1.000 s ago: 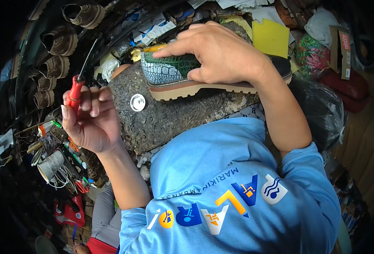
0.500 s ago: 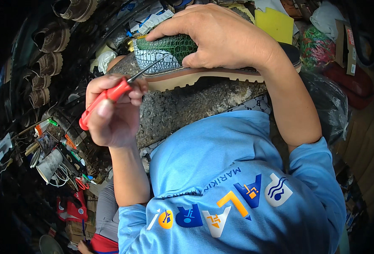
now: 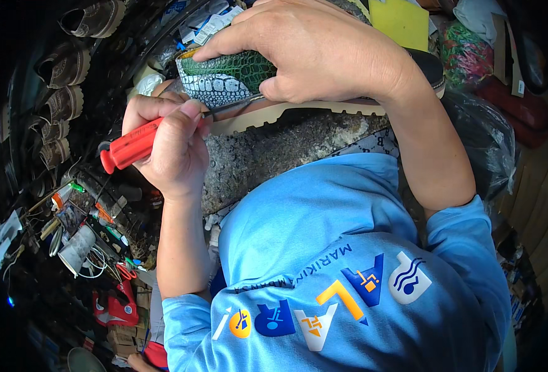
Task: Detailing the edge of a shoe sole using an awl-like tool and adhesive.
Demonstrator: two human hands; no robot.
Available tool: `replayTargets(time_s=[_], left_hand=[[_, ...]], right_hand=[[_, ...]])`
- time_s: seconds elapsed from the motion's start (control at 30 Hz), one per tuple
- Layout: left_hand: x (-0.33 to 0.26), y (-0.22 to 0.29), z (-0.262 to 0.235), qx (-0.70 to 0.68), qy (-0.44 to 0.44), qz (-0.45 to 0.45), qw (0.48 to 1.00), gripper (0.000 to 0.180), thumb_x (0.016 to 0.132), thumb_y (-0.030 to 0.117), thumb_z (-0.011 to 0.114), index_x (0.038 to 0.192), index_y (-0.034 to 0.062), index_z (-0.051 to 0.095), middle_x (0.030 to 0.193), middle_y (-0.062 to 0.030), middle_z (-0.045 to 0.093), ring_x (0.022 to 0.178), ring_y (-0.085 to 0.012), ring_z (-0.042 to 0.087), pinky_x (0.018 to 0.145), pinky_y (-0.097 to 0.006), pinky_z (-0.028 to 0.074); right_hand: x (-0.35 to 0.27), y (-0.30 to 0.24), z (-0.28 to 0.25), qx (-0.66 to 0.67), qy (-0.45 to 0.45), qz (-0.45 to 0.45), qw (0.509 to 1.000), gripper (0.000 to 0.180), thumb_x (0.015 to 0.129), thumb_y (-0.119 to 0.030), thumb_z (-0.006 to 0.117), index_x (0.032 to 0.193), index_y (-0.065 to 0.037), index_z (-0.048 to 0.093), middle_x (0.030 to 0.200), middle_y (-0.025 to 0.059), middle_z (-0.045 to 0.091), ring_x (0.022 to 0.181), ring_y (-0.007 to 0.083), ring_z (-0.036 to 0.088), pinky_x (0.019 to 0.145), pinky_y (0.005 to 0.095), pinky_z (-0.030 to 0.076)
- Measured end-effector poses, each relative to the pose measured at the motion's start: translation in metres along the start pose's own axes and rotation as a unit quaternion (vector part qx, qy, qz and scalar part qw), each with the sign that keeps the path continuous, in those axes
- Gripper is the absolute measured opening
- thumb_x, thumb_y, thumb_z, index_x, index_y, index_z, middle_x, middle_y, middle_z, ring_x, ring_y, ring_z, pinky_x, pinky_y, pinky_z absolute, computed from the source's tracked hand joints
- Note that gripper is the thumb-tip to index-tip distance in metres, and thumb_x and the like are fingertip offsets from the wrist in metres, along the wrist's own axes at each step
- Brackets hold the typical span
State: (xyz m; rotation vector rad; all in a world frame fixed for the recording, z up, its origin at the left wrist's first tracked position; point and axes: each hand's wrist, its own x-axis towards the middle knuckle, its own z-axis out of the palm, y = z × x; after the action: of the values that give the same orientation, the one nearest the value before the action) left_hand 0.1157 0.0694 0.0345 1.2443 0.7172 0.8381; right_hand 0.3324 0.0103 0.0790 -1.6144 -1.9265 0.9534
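Note:
A shoe with a green and white scale-patterned upper and a thick tan lugged sole lies sideways in front of me. My right hand is closed over the upper, its thumb pressing near the seam where upper meets sole. My left hand grips a red-handled awl, shaped like a screwdriver. Its dark thin shaft lies along the seam, close to the right thumb; whether the tip is in the seam cannot be told. Beneath the shoe is a rough, worn grey block or pad across my lap.
Several brown shoes line the left side. Lower left are scattered tools, a white cup and a red bag. A yellow sheet and clear plastic bag are at the right. Part of another person's hand shows at the bottom.
The awl's shaft has swung down onto the seam from above, and my left hand has turned and closed firmly round the handle. The shoe has shifted slightly left and up.

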Motion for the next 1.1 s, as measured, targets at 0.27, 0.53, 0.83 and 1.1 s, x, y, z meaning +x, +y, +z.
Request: replayTargets(time_s=[0.27,0.53,0.83,1.1], left_hand=[[0.0,0.004,0.005,0.014,0.041,-0.031,0.999,0.017,0.074,-0.005,0.064,0.072,0.0018,0.049,0.067,-0.0084,0.056,0.051,-0.0136,0.054,0.049,-0.025,0.046],[0.001,0.004,0.0,0.075,-0.013,-0.026,0.997,0.011,0.081,0.0,0.059,0.078,0.0023,0.049,0.071,-0.0075,0.054,0.063,-0.0148,0.059,0.052,-0.026,0.051],[0.001,-0.003,0.005,0.002,0.061,-0.036,0.998,0.019,0.076,-0.004,0.063,0.071,0.003,0.047,0.067,-0.0066,0.054,0.05,-0.0124,0.052,0.048,-0.025,0.045],[-0.007,-0.007,0.0,0.034,0.043,-0.028,0.998,0.013,0.079,0.002,0.057,0.073,0.0055,0.045,0.067,-0.0058,0.051,0.058,-0.0136,0.055,0.051,-0.028,0.05]], right_hand=[[-0.01,-0.003,0.005,-0.03,0.078,-0.059,0.995,0.029,0.071,-0.013,0.077,0.087,0.0,0.058,0.074,0.02,0.063,0.077,0.0392,0.065,0.069,0.0457,0.051],[-0.009,0.005,0.011,-0.052,0.097,-0.069,0.992,0.036,0.069,-0.019,0.082,0.089,0.001,0.06,0.074,0.0193,0.064,0.076,0.0381,0.066,0.069,0.0452,0.052],[0.0,0.009,0.015,-0.065,0.073,-0.058,0.994,0.025,0.07,0.001,0.061,0.095,-0.001,0.06,0.074,0.0191,0.063,0.079,0.0388,0.064,0.072,0.0471,0.05],[-0.006,0.005,0.035,-0.138,0.113,-0.042,0.983,0.061,0.066,-0.008,0.072,0.126,-0.018,0.066,0.101,0.0107,0.069,0.102,0.0288,0.062,0.096,0.041,0.046]])
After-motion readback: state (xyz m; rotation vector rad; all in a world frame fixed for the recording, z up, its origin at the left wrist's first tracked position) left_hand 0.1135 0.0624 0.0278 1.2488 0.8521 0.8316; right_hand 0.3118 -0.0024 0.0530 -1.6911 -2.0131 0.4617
